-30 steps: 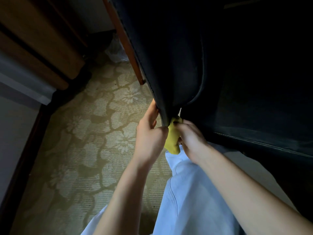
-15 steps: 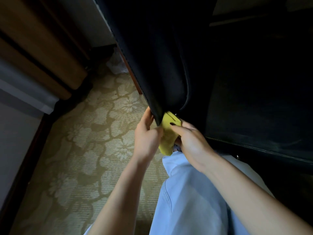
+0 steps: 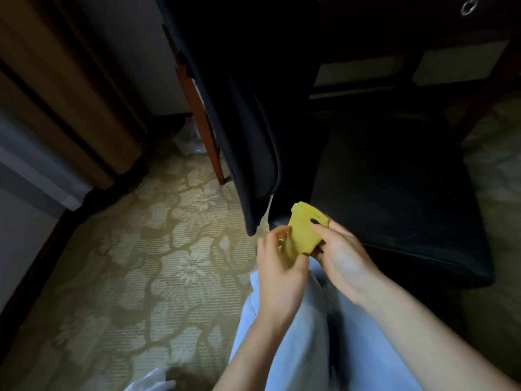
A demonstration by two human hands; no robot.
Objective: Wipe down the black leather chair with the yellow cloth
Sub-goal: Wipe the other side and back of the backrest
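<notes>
Both hands grip the yellow cloth (image 3: 304, 234), bunched between them just below centre frame. My left hand (image 3: 277, 266) pinches its lower left edge with fingers curled closed around the fabric; my right hand (image 3: 342, 256) clamps the right side, fingertips (image 3: 317, 225) with dark nails pressed onto the cloth's face. Cloth sits off the chair, not touching it, just beside the lower corner of the backrest (image 3: 248, 136) and near the seat's front left edge. Black leather chair: backrest runs down from top centre, seat (image 3: 394, 193) fills the right middle of the frame, very dark. Reddish wooden leg (image 3: 207, 142) shows left of the backrest. Patterned floral carpet (image 3: 146, 249) across lower left. Pale blue trousers (image 3: 296, 348) under my forearms at bottom centre. Motion blur on hands.
</notes>
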